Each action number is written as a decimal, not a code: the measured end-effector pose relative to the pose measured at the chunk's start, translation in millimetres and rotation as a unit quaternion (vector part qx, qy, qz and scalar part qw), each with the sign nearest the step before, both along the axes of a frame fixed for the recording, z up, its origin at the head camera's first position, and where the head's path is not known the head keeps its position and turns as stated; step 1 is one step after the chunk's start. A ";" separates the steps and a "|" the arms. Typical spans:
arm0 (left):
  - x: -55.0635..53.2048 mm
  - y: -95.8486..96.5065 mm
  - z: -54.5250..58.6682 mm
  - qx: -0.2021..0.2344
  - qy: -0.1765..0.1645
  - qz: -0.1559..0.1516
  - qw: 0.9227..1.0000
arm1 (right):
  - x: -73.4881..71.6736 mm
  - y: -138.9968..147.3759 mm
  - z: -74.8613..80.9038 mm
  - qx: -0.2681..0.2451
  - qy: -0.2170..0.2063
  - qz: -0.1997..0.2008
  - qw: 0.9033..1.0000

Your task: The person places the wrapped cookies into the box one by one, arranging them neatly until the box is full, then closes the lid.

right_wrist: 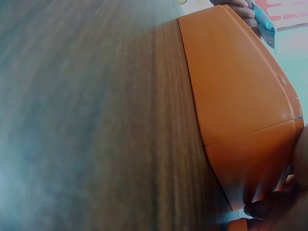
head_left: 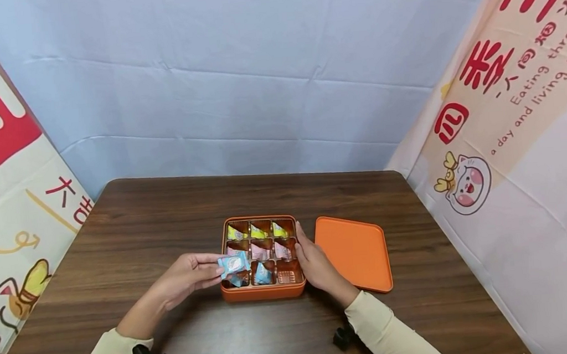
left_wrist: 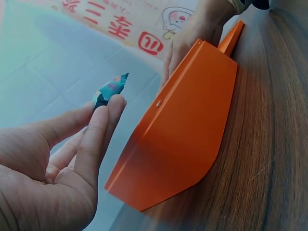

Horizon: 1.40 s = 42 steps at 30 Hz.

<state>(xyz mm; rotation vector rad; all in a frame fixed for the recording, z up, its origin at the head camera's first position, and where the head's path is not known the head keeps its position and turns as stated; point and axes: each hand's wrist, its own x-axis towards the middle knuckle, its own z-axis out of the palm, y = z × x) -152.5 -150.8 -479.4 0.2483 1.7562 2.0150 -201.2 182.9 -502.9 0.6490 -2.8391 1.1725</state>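
My left hand (head_left: 188, 278) pinches a small blue wrapped sweet (head_left: 233, 263) between thumb and fingertips, over the front left of an orange box (head_left: 264, 293). In the left wrist view the blue sweet (left_wrist: 111, 89) stands up from the fingertips, apart from the box wall (left_wrist: 187, 130). My right hand (head_left: 318, 260) rests along the box's right side, fingers stretched out, thumb at the rim. Inside the divided tray, yellow packets (head_left: 258, 231) fill the back row and pink ones (head_left: 260, 251) the middle row. Blue packets (head_left: 263, 273) lie in front; the front right compartment shows its ribbed bottom.
An orange lid (head_left: 353, 253) lies flat on the dark wooden table (head_left: 166, 208), just right of the box and close to my right wrist. Printed cloths hang at both sides, and a pale blue sheet (head_left: 236, 80) hangs behind the table's far edge.
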 end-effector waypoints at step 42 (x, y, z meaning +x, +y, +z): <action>-20.8 41.5 2.2 -0.038 0.013 -0.009 0.999 | -2.4 0.8 -3.3 0.003 0.008 -0.001 1.000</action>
